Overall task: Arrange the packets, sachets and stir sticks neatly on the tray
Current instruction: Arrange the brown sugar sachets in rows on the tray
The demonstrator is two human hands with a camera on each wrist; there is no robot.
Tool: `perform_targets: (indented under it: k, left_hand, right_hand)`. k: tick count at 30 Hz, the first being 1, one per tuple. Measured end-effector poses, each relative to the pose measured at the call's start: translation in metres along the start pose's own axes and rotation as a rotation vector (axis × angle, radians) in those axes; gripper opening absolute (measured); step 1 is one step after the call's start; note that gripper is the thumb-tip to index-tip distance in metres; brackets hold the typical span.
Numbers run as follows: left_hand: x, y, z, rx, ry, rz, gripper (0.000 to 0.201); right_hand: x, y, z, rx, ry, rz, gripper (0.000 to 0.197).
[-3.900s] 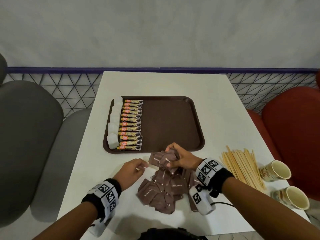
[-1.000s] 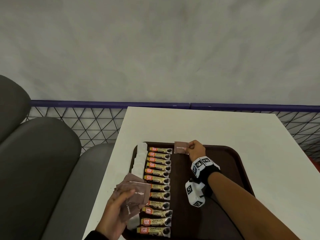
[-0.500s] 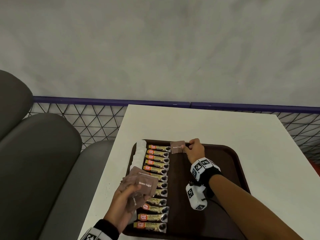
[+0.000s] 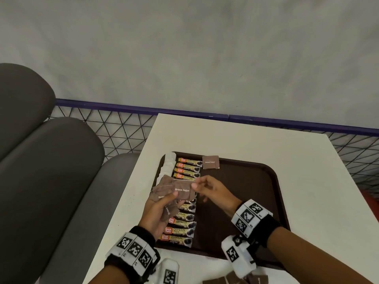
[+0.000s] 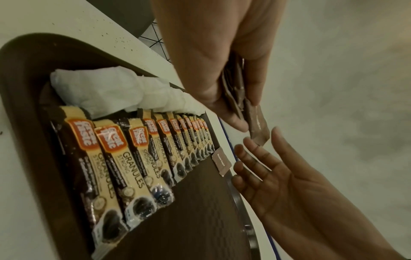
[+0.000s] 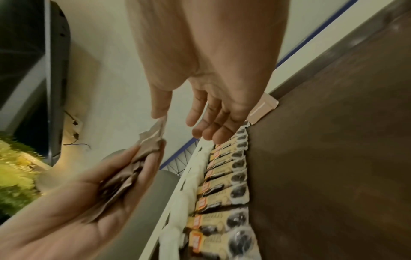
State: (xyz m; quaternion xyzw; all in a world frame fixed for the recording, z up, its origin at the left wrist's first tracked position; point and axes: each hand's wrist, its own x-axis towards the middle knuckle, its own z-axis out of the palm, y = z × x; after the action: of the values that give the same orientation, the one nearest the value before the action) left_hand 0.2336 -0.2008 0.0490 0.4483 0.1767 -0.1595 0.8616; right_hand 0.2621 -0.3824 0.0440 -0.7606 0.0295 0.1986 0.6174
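A brown tray (image 4: 256, 181) carries a column of white sachets (image 4: 169, 162) along its left edge, with a row of coffee granule sticks (image 4: 187, 169) beside them. One brown sugar packet (image 4: 210, 162) lies flat at the far end, right of the top stick. Over the sticks, my left hand (image 4: 164, 203) grips a fanned stack of brown sugar packets (image 4: 181, 191). My right hand (image 4: 200, 185) has come to the stack's right edge with fingers spread and relaxed. In the right wrist view its thumb (image 6: 159, 112) touches the top packet's corner (image 6: 155, 133), and the fingers stay apart from it.
More brown sugar packets (image 4: 235, 280) lie on the white table (image 4: 246, 136) near me, below the tray. Grey seats (image 4: 41, 171) stand at the left, and a wire mesh rail (image 4: 123, 124) runs behind the table. The tray's right half is bare.
My right hand let go of one brown sugar packet at the tray's far end and drew back to the stack. My left hand rose a little with the stack.
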Motion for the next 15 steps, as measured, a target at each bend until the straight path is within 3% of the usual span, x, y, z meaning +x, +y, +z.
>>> perform_targets:
  k: [5, 11, 15]
  left_hand:
    - [-0.003, -0.005, 0.003, 0.056, -0.029, 0.002, 0.038]
    - [0.001, -0.003, -0.001, -0.056, -0.035, -0.073, 0.046]
    - [0.005, 0.001, -0.011, -0.011, -0.006, -0.071, 0.038]
  right_hand:
    - [-0.008, 0.006, 0.014, 0.083, -0.006, -0.072, 0.007]
    - [0.002, 0.010, -0.001, 0.230, 0.160, -0.040, 0.006]
    - [0.030, 0.018, -0.035, 0.178, 0.347, 0.015, 0.016]
